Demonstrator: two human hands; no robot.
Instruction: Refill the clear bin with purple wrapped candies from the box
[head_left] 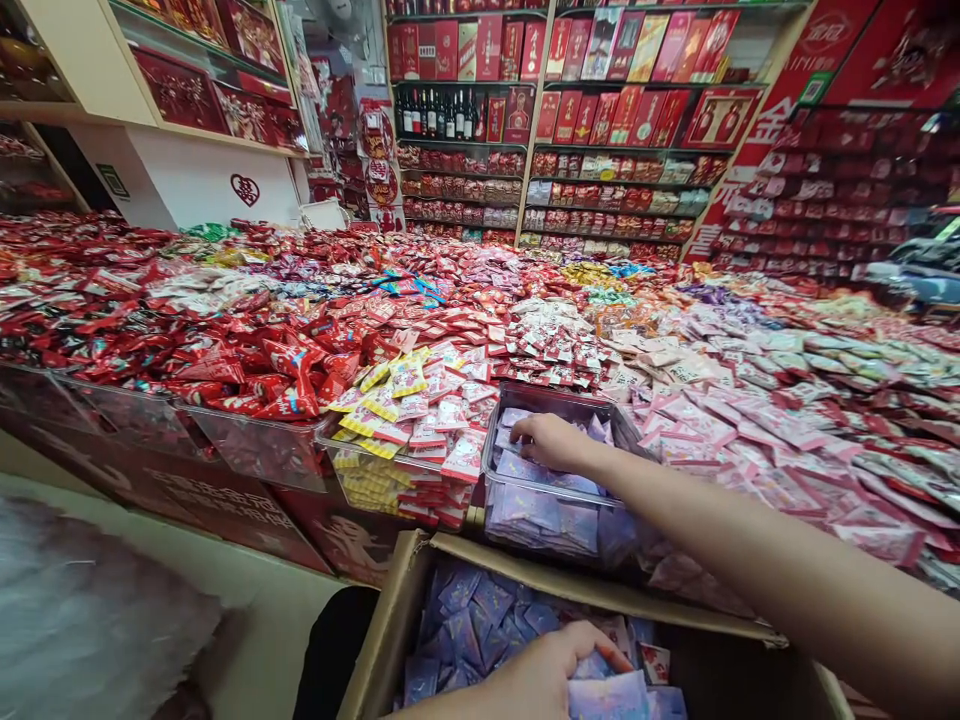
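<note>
1. At the left, we should keep our sleeves and wrists off the yellow-and-white sachets [390, 390], since that heap stands above its container's rim and could spill.
2. In the cardboard carton [386, 625], where purple sachets [461, 635] lie loose, we do best to gather them edge to edge, in small stacks, without crushing the wrappers.
3. Near the carton's middle, we check the left hand [551, 660]: its fingers are bent over purple sachets and touch them. We cannot tell whether they are clamped.
4. Just beyond the carton, we check the right hand [555, 442]: it is partly curled, fingertips down among more purple sachets in the clear plastic bin [551, 489]. Its palm is hidden, so we cannot tell whether it grips any.
5. In that bin, we should press lightly and level the layer below the rim.
6. Toward the carton's right, we should single out the red-and-white sachet [655, 664] and keep the pale pink sachets [757, 440] separate.
</note>
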